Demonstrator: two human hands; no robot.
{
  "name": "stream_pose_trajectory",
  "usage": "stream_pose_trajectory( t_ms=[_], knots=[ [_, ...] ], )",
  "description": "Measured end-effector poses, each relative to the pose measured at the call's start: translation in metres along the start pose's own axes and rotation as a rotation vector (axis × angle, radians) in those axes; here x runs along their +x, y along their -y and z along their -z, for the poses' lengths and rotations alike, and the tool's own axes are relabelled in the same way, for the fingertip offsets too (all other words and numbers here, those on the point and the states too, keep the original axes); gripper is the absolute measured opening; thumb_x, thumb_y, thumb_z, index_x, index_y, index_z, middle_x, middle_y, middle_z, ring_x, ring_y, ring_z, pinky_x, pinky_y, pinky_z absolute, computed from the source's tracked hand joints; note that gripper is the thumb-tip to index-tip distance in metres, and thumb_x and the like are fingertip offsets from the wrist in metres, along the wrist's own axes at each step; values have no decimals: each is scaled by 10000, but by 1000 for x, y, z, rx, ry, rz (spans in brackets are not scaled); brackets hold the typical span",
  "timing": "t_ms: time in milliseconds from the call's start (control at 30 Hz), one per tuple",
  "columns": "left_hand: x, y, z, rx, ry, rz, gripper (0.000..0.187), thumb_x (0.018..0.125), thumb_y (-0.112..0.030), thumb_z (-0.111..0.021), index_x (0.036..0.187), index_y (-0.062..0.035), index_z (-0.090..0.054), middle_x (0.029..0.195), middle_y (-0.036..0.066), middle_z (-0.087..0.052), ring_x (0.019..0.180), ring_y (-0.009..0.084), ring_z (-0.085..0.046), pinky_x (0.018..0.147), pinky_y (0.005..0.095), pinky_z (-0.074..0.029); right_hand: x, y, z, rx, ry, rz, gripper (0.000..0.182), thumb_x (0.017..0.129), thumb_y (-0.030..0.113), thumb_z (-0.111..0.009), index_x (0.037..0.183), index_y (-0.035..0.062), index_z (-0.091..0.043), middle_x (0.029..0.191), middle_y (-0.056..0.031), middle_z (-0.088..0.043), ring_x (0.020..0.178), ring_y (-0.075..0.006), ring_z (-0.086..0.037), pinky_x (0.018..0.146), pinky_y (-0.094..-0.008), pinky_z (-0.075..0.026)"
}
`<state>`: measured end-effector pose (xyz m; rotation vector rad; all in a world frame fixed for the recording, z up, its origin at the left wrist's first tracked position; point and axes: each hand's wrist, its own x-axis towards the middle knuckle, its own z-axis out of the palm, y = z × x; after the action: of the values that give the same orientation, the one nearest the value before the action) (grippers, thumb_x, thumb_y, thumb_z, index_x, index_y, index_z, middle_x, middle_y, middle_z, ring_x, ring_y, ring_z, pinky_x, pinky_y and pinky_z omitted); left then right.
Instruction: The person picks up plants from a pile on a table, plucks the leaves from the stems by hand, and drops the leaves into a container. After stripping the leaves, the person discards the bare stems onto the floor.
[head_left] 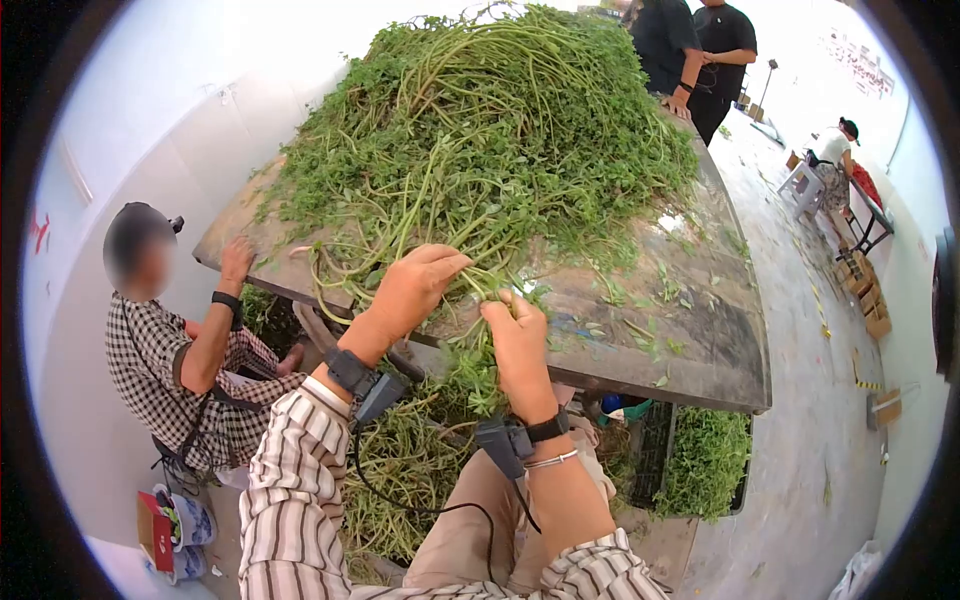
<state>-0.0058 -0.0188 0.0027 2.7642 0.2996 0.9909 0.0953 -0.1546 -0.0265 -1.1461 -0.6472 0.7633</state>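
Note:
My left hand (415, 288) is closed on long green plant stems at the table's near edge. Close beside it, my right hand (520, 335) pinches the same bunch of stems (478, 278), thumb and forefinger together. A leafy sprig (473, 370) hangs below my right hand, over the table edge. Just beyond both hands rises a big heap of leafy green stems (500, 130), tangled and spread toward me. Both wrists carry black straps with small boxes and cables. The fingertips partly hide where the stems are gripped.
The wooden table (690, 350) has scattered leaf bits. Below lie loose stems (400, 490) and a black crate (655, 450) of greens. A seated person (150, 340) in checks rests a hand on the left edge. Two people in black stand behind; another is far right.

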Motion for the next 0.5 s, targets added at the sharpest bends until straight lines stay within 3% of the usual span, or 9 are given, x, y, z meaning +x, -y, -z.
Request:
stream_pose_trajectory(
  t_ms=[200, 267, 300, 400, 500],
  knots=[
    [-1, 6, 7, -34, -27, 39, 222, 793, 25, -575, 1000, -32, -634, 982, 141, -623, 873, 313, -609, 750, 348, -498, -5, 23, 6, -255, -196, 219, 131, 819, 122, -521, 793, 5, -572, 649, 21, -468, 557, -72, -366, 505, -249, -343],
    [-2, 19, 9, -117, -100, 96, 217, 803, 42, -560, 997, -21, -636, 965, 131, -630, 860, 278, -615, 737, 326, -497, -6, 35, 14, 197, -257, 98, 138, 843, 159, -519, 830, 41, -590, 711, 21, -489, 609, -65, -410, 538, -245, -383],
    [-3, 22, 8, -124, -131, 120, 213, 809, 49, -557, 993, -16, -641, 947, 117, -635, 841, 241, -617, 720, 310, -495, -13, 43, 24, 183, -131, 150, 136, 868, 194, -513, 888, 76, -578, 762, 23, -502, 673, -69, -455, 588, -248, -414],
    [-3, 21, 9, -188, -151, 163, 222, 813, 47, -557, 1007, -18, -643, 947, 111, -636, 827, 233, -616, 714, 314, -498, -7, 40, 28, 425, -219, -38, 142, 880, 201, -509, 924, 76, -560, 766, 19, -518, 707, -84, -485, 635, -245, -421],
    [-2, 17, 9, -246, -142, 198, 210, 822, 43, -553, 1007, -7, -639, 939, 99, -637, 814, 218, -612, 712, 316, -498, -5, 42, 25, 403, -133, 11, 131, 882, 189, -498, 932, 76, -544, 768, 13, -527, 713, -94, -500, 652, -251, -427]
  ],
)
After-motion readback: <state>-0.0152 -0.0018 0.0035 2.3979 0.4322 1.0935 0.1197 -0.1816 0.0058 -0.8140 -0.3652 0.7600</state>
